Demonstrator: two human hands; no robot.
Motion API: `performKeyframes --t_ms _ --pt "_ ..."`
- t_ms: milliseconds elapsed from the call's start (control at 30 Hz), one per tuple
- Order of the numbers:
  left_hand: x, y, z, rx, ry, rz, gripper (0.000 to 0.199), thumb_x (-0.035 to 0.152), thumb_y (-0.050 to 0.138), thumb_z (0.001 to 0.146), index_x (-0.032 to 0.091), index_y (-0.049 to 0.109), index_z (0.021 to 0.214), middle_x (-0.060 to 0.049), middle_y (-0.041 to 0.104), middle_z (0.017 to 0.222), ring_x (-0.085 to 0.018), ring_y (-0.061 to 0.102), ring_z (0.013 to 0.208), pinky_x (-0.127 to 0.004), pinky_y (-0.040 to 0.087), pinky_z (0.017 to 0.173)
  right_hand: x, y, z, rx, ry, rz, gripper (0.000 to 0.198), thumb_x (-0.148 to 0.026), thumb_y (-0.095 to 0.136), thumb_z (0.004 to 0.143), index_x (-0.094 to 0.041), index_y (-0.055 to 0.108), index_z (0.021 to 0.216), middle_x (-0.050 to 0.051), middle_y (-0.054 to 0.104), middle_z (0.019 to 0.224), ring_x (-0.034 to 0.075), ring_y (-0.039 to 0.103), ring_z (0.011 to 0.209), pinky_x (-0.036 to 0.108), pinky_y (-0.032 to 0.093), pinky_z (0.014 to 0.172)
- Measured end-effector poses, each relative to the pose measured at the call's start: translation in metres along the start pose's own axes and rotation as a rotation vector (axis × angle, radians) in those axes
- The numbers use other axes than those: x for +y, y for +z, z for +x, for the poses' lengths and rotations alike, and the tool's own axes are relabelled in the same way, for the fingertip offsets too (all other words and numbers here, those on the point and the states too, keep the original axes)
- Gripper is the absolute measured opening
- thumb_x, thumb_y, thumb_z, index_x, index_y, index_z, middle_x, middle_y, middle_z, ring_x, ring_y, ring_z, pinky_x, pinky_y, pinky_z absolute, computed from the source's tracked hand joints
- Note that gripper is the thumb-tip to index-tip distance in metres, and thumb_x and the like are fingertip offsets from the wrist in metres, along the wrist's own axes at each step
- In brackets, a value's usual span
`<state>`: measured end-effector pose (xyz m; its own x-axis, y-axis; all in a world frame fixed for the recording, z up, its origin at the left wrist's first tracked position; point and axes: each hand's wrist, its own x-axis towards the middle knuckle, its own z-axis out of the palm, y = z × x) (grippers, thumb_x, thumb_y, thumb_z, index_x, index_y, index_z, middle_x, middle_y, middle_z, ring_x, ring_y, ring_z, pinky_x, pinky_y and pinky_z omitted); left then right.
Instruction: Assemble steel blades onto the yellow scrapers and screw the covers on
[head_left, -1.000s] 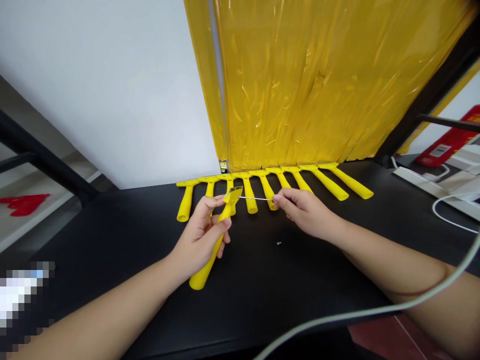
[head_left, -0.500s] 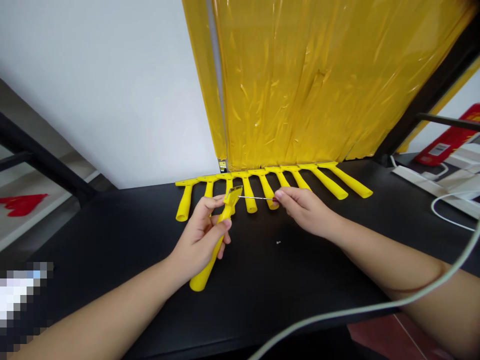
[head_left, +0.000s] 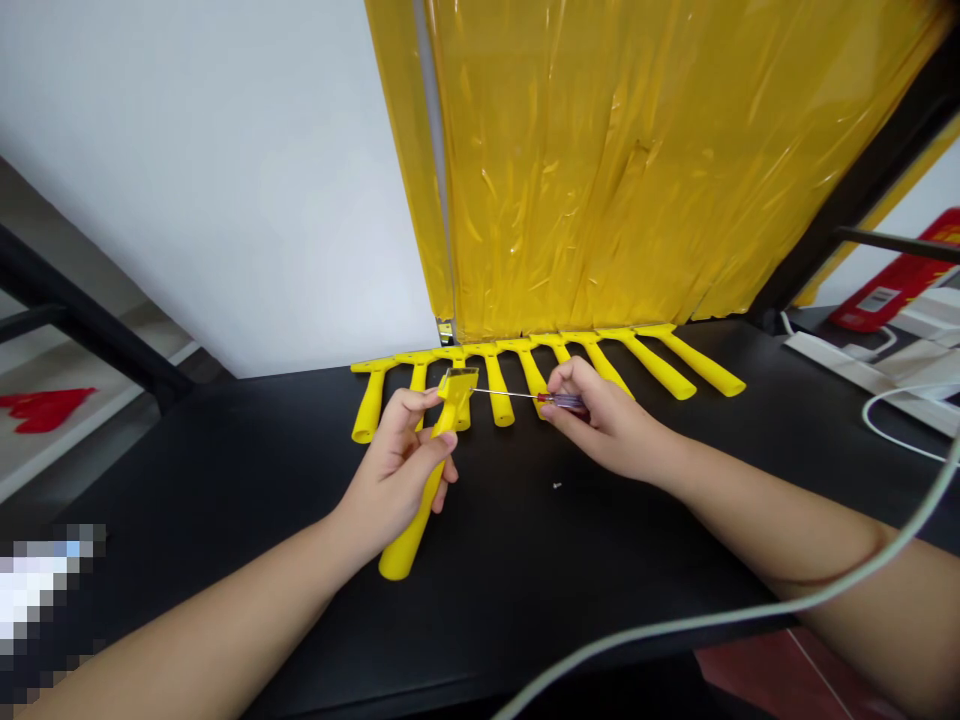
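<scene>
My left hand is wrapped round the handle of a yellow scraper, holding it tilted with its head up. A thin metal strip shows along the head's upper edge. In my right hand is a small screwdriver with a clear, reddish-purple handle. Its slim shaft points left, and the tip meets the side of the scraper's head. Whether a screw sits under the tip is too small to tell. Below my right hand, a tiny silvery piece, seemingly a screw, lies on the black table.
Several more yellow scrapers lie in a row along the table's back edge. Behind them hang a white panel and yellow plastic sheeting. A pale cable crosses the front right. A red bottle-like container is at the right.
My right-hand fingers have loosened and shifted on the screwdriver, so its handle now shows. The scraper's head has turned and moved slightly left.
</scene>
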<state>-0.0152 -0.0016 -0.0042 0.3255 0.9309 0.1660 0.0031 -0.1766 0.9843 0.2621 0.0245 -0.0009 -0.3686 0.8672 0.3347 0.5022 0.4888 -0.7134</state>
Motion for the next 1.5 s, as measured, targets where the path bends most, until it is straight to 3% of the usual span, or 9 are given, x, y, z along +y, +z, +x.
performKeyframes --t_ms 200,333,433,600,833,1067,1233,1367,1500 --pt "0.0 0.0 -0.001 -0.008 0.026 -0.023 0.027 0.03 0.062 0.098 0.03 0.037 0.109 0.009 0.06 0.07 -0.009 0.055 0.041 -0.019 0.048 0.038 -0.002 0.001 0.001 0.024 0.11 -0.032 0.049 -0.051 0.036 0.109 -0.022 0.056 0.074 0.001 0.055 0.067 0.018 0.053 0.065 0.032 0.038 0.065" --pt "0.001 0.0 -0.001 -0.002 0.003 -0.015 0.025 0.031 0.059 0.1 0.03 0.037 0.111 0.009 0.06 0.069 -0.009 0.054 0.039 -0.018 0.047 0.038 -0.001 0.001 -0.001 0.007 0.004 0.006 0.023 -0.047 0.054 0.104 -0.024 0.054 0.103 -0.003 0.056 0.072 0.017 0.049 0.063 0.03 0.039 0.064" --pt "0.001 0.0 0.0 0.004 0.006 -0.023 0.024 0.031 0.06 0.101 0.031 0.038 0.112 0.009 0.061 0.07 -0.009 0.054 0.039 -0.019 0.047 0.039 -0.002 0.001 -0.001 0.056 -0.014 -0.059 0.02 -0.044 0.057 0.103 -0.024 0.053 0.1 -0.001 0.059 0.074 0.017 0.051 0.064 0.03 0.038 0.062" --pt "0.001 0.002 -0.001 -0.02 0.023 -0.04 0.026 0.031 0.062 0.099 0.03 0.038 0.11 0.009 0.06 0.069 -0.009 0.055 0.038 -0.018 0.047 0.038 -0.002 0.002 0.002 0.029 0.12 -0.04 0.053 -0.052 0.036 0.109 -0.021 0.057 0.071 0.0 0.052 0.063 0.017 0.051 0.062 0.032 0.038 0.064" --pt "0.003 0.002 0.0 -0.001 0.038 -0.031 0.025 0.031 0.061 0.1 0.029 0.038 0.109 0.009 0.059 0.073 -0.007 0.054 0.037 -0.017 0.047 0.037 -0.004 0.005 -0.002 0.044 0.009 -0.017 0.021 -0.044 0.058 0.102 -0.024 0.052 0.101 -0.002 0.057 0.074 0.016 0.05 0.064 0.029 0.039 0.061" --pt "0.004 0.007 -0.002 0.013 0.104 -0.06 0.03 0.029 0.068 0.095 0.027 0.039 0.102 0.002 0.057 0.1 -0.007 0.063 0.058 -0.015 0.05 0.037 0.001 0.01 0.001 -0.051 0.217 0.234 0.056 -0.061 0.033 0.107 -0.022 0.053 0.073 -0.003 0.042 0.059 0.014 0.04 0.052 0.03 0.034 0.052" --pt "0.008 0.007 0.0 0.031 0.071 -0.048 0.027 0.028 0.066 0.095 0.027 0.04 0.105 0.003 0.056 0.102 -0.003 0.057 0.051 -0.015 0.049 0.036 -0.004 0.01 -0.003 0.001 0.041 0.057 0.027 -0.05 0.055 0.103 -0.024 0.054 0.099 -0.002 0.055 0.073 0.016 0.049 0.062 0.029 0.039 0.059" --pt "0.003 0.005 -0.001 -0.005 0.078 -0.046 0.025 0.027 0.064 0.097 0.028 0.041 0.106 0.001 0.056 0.114 -0.002 0.058 0.052 -0.015 0.05 0.036 -0.012 0.006 -0.003 0.071 -0.012 -0.107 0.028 -0.044 0.051 0.104 -0.023 0.056 0.087 0.001 0.056 0.073 0.017 0.05 0.065 0.032 0.038 0.062" --pt "-0.003 0.002 -0.003 -0.042 0.14 -0.019 0.02 0.025 0.06 0.1 0.029 0.043 0.108 -0.004 0.043 0.15 -0.002 0.061 0.06 -0.014 0.05 0.037 -0.012 0.008 0.0 -0.06 0.238 0.34 0.043 -0.054 0.051 0.102 -0.022 0.051 0.073 -0.005 0.036 0.059 0.012 0.032 0.052 0.028 0.027 0.051"
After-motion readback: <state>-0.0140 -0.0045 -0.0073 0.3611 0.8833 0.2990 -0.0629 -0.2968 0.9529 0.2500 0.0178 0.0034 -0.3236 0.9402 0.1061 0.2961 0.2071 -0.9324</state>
